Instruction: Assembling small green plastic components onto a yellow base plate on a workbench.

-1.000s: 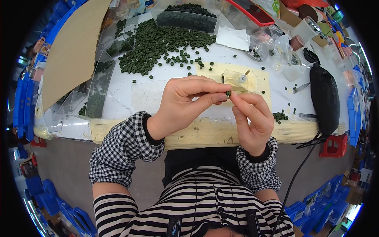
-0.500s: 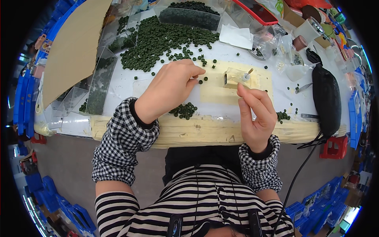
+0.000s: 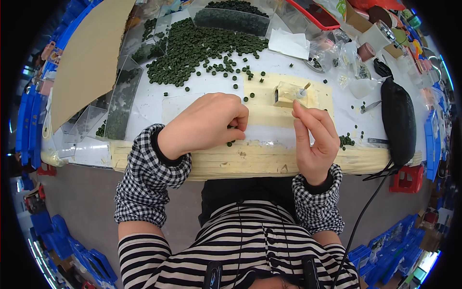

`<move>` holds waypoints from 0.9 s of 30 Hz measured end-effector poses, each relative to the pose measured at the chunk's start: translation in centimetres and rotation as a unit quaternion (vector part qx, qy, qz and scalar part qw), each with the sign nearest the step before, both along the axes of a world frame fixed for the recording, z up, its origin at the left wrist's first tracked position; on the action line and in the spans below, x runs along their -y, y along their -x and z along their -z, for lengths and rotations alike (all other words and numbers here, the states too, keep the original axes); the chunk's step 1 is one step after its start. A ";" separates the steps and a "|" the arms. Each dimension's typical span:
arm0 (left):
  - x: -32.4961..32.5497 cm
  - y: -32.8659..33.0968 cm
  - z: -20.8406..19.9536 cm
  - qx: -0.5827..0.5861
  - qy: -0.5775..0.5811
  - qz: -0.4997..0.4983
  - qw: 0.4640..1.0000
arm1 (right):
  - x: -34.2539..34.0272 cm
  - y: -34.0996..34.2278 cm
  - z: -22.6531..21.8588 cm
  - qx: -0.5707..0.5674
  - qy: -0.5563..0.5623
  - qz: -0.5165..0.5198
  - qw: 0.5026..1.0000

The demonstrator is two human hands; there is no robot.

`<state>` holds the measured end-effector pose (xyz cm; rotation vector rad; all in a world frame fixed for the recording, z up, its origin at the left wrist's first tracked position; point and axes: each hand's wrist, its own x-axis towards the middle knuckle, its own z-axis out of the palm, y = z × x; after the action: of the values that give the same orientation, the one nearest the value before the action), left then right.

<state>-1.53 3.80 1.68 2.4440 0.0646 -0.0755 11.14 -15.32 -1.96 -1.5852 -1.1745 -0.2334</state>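
Note:
My left hand [image 3: 207, 123] is over the table's near side with its fingers curled in and the thumb close to the index finger. It partly covers a small pile of dark green, round, bead-like pieces [image 3: 229, 143]; anything between its fingertips is hidden. My right hand [image 3: 316, 142] is raised with fingers bent toward the thumb, and what it may pinch is too small to make out. Just beyond its fingertips stands a small cream-coloured block [image 3: 284, 94], with a thin upright metal pin [image 3: 306, 86] in a whitish base.
A broad heap of green pieces [image 3: 187, 53] spreads across the back left, beside clear trays [image 3: 124, 103] and a cardboard sheet [image 3: 89, 62]. White paper [image 3: 288, 43], a red-edged phone [image 3: 317, 15] and plastic bags lie behind. A black pouch [image 3: 398, 123] lies at right.
My left hand has drawn back toward the near table edge, from beside the loose green pieces to over the small pile. My right hand has barely moved.

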 end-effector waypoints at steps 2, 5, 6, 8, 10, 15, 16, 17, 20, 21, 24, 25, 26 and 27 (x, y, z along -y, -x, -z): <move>0.1 -0.1 -0.2 -0.028 0.000 -0.011 1.000 | 0.1 -0.1 0.1 -0.016 -0.011 0.009 1.000; 0.0 0.0 0.0 0.000 0.007 -0.017 1.000 | 0.7 -0.5 0.1 -0.043 -0.022 0.043 0.998; 0.1 -0.1 -0.2 0.001 0.028 -0.025 0.999 | 1.0 -0.8 0.1 -0.053 -0.025 0.058 0.997; 0.5 -0.5 -0.7 0.003 0.069 -0.043 0.997 | 1.3 -1.6 -0.1 -0.046 -0.017 0.087 0.995; 1.1 -0.6 -0.4 0.037 0.199 -0.062 0.977 | 1.3 -2.5 -0.6 -0.021 -0.002 0.112 0.993; 2.2 -1.6 1.0 0.049 0.458 -0.106 0.881 | -0.2 -4.1 -2.3 0.006 0.065 0.090 0.994; 2.2 -1.7 1.0 0.030 0.491 -0.111 0.864 | -0.5 -4.4 -2.4 0.014 0.077 0.088 0.993; 2.1 -1.9 1.0 0.011 0.523 -0.115 0.845 | -0.8 -4.6 -2.5 0.021 0.089 0.086 0.992; 2.0 -1.8 1.4 0.011 0.558 -0.138 0.818 | -1.6 -5.0 -2.2 0.030 0.102 0.074 0.992; 2.0 -1.8 1.5 0.009 0.561 -0.145 0.815 | -1.7 -5.0 -2.1 0.030 0.104 0.069 0.992; 1.8 -1.8 1.7 0.014 0.588 -0.156 0.794 | -1.6 -4.9 -2.1 0.022 0.091 0.066 0.993; 1.9 -1.8 1.6 0.022 0.608 -0.154 0.779 | -1.5 -4.9 -2.2 0.031 0.091 0.063 0.993; 2.0 -1.8 1.6 0.030 0.627 -0.150 0.764 | -1.3 -4.9 -2.2 0.040 0.091 0.060 0.993; 2.0 -1.8 1.5 0.025 0.627 -0.146 0.765 | -1.2 -4.9 -2.4 0.048 0.089 0.058 0.993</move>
<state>0.30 1.78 0.22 1.0563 0.2725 0.0742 16.07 -14.14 0.43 -1.8191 -1.2067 -0.2897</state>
